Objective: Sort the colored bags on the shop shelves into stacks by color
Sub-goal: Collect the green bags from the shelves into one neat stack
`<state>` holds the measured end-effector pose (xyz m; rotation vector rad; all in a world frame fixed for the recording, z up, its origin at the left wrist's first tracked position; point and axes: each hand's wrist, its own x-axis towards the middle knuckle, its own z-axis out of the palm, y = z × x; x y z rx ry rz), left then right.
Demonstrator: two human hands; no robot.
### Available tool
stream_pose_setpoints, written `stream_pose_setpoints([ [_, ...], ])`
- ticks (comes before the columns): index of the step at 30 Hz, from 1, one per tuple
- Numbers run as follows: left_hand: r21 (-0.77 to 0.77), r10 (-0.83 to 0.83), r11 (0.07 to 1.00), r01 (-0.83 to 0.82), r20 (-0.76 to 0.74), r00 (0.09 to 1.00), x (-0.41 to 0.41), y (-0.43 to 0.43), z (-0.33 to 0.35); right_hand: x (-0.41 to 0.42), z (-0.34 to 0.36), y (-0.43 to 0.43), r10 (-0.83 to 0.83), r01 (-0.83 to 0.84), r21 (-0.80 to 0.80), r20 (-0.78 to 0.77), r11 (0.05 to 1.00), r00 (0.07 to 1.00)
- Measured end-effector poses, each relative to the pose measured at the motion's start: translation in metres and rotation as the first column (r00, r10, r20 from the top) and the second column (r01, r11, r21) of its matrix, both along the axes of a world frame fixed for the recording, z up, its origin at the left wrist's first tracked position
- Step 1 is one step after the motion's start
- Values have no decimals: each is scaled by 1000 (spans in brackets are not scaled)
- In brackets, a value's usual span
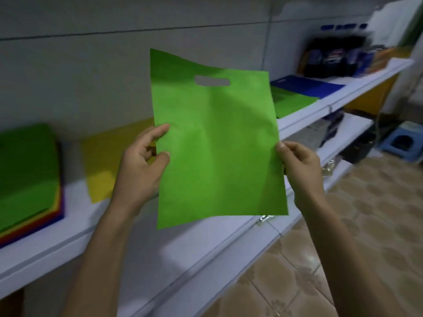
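- At the far left of the white shelf (75, 227) lies a mixed stack (27, 170), green on top with yellow, red and blue edges showing beneath. It looks like the unsorted supply.
- Just beside it a yellow bag (103, 165) lies flat on the shelf, probably the start of a yellow pile.
- The left hand (142, 165) pinches the left edge of the green bag (217, 145) between thumb and forefinger; the other fingers are loosely curled.
- The green bag hangs in the air in front of the shelf, spread flat between both hands with its face to the camera, probably so that its colour can be checked. Its long axis runs nearly upright, the handle cut-out is at the top, and the top edge slopes down to the right.
- The right hand (299, 165) grips the bag's right edge, thumb in front and fingers behind, keeping the sheet taut.
- Farther right on the shelf lies a green pile (293, 101), with a blue pile (309, 84) just behind it. The green pile is the likely destination.
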<state>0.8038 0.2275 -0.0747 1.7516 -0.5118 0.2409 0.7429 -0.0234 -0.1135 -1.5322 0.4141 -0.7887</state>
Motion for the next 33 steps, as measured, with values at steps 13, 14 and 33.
stream_pose_setpoints([
  [13, 17, -70, 997, 73, -116, 991, 3, -156, -13, -28, -14, -142, -35, 22, -102, -125, 995, 992],
  [14, 14, -62, 998, 64, -111, 992, 11, -166, -11, -22, -14, -150, -16, 0, -108, -145, 994, 989],
  [33, 191, 66, 978, -80, 74, 995, 244, -346, 46, 237, 62, -386, -208, 107, -561, -119, 821, 971],
])
